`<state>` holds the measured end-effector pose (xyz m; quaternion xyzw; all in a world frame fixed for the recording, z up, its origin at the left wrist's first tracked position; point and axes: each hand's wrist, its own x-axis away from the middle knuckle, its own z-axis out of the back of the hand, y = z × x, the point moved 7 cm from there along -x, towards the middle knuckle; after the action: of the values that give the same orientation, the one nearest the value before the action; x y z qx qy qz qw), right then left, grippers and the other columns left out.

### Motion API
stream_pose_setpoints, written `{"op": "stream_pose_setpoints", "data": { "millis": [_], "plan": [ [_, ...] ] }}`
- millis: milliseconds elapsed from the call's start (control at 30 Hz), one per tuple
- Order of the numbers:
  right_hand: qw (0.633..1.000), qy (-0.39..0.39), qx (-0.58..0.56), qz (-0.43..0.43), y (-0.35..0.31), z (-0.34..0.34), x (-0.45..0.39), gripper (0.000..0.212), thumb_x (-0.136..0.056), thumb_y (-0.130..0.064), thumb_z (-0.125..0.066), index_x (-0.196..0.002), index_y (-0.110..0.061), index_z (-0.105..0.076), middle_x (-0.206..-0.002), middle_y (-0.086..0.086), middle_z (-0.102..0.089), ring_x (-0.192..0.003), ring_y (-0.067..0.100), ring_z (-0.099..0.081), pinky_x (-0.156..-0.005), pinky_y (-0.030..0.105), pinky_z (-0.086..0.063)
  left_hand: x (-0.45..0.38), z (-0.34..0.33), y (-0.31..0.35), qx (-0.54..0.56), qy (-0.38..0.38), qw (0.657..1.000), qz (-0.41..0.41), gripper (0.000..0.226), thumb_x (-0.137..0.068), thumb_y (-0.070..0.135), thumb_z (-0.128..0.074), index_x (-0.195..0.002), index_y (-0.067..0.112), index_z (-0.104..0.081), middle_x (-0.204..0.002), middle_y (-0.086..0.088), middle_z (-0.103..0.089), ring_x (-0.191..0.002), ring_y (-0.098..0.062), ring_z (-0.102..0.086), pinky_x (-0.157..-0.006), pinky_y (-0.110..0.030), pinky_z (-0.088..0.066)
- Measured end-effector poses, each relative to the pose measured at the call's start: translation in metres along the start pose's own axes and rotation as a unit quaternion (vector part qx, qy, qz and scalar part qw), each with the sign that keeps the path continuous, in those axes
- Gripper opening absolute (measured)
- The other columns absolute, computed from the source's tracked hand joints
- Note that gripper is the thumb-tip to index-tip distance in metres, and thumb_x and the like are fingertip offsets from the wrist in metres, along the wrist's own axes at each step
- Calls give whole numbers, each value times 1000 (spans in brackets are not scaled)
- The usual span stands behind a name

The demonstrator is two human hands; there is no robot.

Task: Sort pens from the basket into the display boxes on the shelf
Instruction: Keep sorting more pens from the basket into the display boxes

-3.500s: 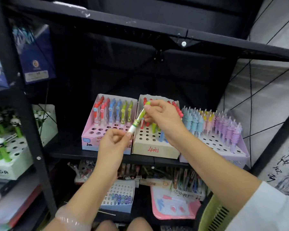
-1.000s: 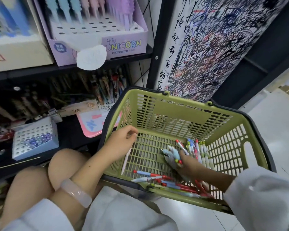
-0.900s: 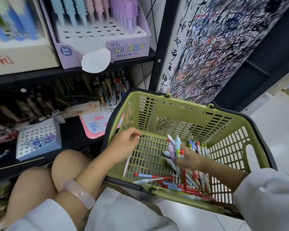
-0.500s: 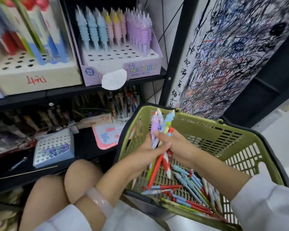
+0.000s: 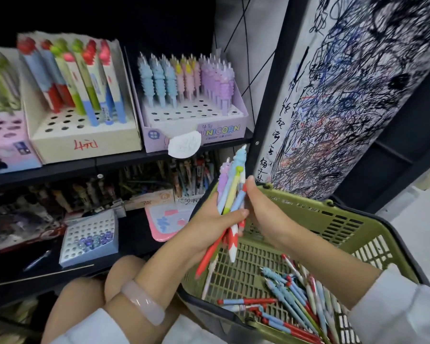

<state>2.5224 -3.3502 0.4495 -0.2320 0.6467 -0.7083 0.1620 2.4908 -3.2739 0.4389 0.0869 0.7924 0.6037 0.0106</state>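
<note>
Scribbled panel (image 5: 345, 95) behind basket (image 5: 333, 219) — shelf (image 5: 124, 162) left.

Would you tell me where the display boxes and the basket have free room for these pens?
Unicorn box: empty holes across the front rows, before the pastel pens. Cream box: empty holes front-left, beside its tall pens. Basket: bare floor at the left and back; the near right corner is crowded with loose pens.

Pen bunch (image 5: 230, 194) upright above basket (image 5: 333, 219)
</note>
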Motion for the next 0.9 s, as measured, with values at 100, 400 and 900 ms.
{"op": "stream_pose_setpoints", "data": {
  "millis": [100,400,900],
  "plan": [
    [996,4,-86,21,-23,-1,-8,48,-93,-51,-27,-108,-23,-63,-98,-5,-71,-94,10,-66,-78,21,-54,3,13,10,0,20,1000,-9,22,-87,3,-59,-102,18,-54,-59,0,-59,-47,-13,-54,-48,-24,-47],
    [997,36,-36,66,-69,-22,-35,19,-96,-15,-49,-103,-2,-61,-81,4,-65,-69,10,-61,-66,19,-54,25,46,39,12,49,997,-58,14,-89,1,-55,-96,14,-53,-63,-1,-66,-42,-12,-52,-41,-21,-42],
    [675,66,566,468,-118,-87,-14,26,-87,-9,-53,-108,-13,-67,-125,14,-55,-102,23,-52,-64,31,-51,51,97,60,53,137,987,-71,6,-90,16,-58,-96,17,-58,-59,1,-64,-45,-9,-53,-42,-20,-45]
  ]
}}
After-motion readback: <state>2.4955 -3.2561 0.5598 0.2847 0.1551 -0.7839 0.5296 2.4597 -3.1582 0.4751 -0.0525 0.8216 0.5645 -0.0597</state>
